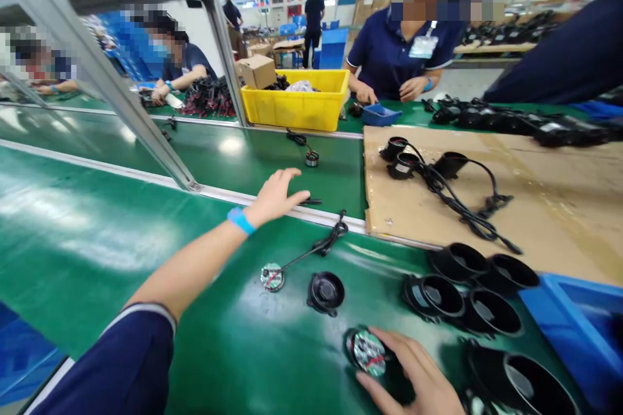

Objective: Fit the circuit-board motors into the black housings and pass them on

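My left hand (278, 198) reaches over the metal rail at the belt edge with thumb and fingers spread, holding nothing. Just beyond its fingertips, a small round part with a cable (312, 159) lies on the green belt. My right hand (418, 373) curves its thumb and fingers round a round green circuit board (368, 353) in a black part, low over the green table. Between the hands are an open black round housing (326, 293) and another round circuit board (272, 277) with a red wire and a coiled black cable (335, 233).
Several black cup housings (438, 297) stand at the right beside a blue bin (574, 318). Cardboard (559, 188) carries cabled black parts (450, 165). A slanted metal post (121, 71) rises at the left. Across the belt are a yellow bin (296, 107) and co-workers.
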Available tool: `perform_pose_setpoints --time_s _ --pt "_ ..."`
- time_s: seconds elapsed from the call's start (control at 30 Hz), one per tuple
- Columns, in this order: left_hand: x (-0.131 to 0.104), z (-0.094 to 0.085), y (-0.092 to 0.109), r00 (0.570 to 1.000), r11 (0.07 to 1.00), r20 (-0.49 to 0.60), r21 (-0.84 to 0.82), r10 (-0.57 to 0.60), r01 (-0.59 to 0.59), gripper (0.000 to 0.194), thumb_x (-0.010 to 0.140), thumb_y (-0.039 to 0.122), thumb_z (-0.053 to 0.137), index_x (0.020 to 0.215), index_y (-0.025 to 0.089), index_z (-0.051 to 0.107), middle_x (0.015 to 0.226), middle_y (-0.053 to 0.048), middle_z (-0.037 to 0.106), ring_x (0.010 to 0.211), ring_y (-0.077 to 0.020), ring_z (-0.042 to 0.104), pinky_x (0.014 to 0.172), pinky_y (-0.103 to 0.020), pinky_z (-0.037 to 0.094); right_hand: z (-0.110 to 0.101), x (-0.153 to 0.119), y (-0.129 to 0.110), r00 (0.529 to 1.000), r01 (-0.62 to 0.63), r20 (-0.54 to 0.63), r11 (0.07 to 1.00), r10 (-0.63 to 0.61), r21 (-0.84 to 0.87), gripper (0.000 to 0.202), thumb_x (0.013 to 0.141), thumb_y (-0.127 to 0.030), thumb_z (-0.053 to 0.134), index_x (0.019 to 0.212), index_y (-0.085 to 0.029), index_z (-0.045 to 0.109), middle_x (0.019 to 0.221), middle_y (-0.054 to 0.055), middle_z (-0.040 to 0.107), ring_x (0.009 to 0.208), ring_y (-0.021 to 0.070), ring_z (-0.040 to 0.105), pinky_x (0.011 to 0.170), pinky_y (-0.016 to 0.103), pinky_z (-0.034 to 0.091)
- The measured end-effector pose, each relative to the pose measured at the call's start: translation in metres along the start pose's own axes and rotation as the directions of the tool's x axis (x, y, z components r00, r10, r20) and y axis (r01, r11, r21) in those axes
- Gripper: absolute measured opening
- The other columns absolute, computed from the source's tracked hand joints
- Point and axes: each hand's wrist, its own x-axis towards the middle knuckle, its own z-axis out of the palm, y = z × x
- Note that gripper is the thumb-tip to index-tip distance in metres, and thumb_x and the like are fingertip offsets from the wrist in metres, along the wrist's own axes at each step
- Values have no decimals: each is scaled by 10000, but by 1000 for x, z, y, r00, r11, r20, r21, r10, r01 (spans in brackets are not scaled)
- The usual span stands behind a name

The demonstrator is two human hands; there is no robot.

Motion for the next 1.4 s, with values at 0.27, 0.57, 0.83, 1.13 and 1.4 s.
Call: perform_pose_setpoints --time_s 0.27,0.57,0.83,1.13,1.4 --pt "148 75 -7 986 993 129 58 -106 100 701 910 422 659 1517 202 388 1311 -192 557 1236 -366 571 1075 -507 413 -4 12 -19 978 -205 55 972 200 115 554 783 -531 777 1230 -239 629 1144 90 708 1001 253 729 812 363 637" --pt "182 109 7 988 993 122 86 -96 85 374 970 236 570 1338 181 526 1298 -107 607 1251 -262 529 1118 -421 380 -5 22 -15 970 -239 118 920 212 310 499 783 -547 788 1121 -219 625 1090 94 720 983 232 723 811 365 620" --pt "121 59 12 983 994 174 71 66 -79 558 1031 623 394 1278 128 467 1231 -22 633 1116 -158 554 1064 -385 435 -4 14 -17 983 -183 49 934 176 308 409 799 -453 809 1077 -216 624 1019 66 745 888 225 706 747 384 577" --pt "-77 -25 -19 932 970 280 16 230 -244 253 1037 371 459 1165 191 581 1166 -88 648 1093 -240 628 973 -409 519 -20 11 -17 990 -134 -7 960 140 246 506 796 -495 801 1180 -212 629 1105 62 708 952 204 678 827 349 541" --pt "-155 -26 21 990 971 -13 -194 142 -142 533 934 351 674 1405 245 449 1444 -135 487 1368 -307 478 1146 -523 427 -49 55 -30 959 -134 -224 973 175 187 438 807 -430 808 1183 -243 684 1149 53 605 981 181 616 858 316 527"
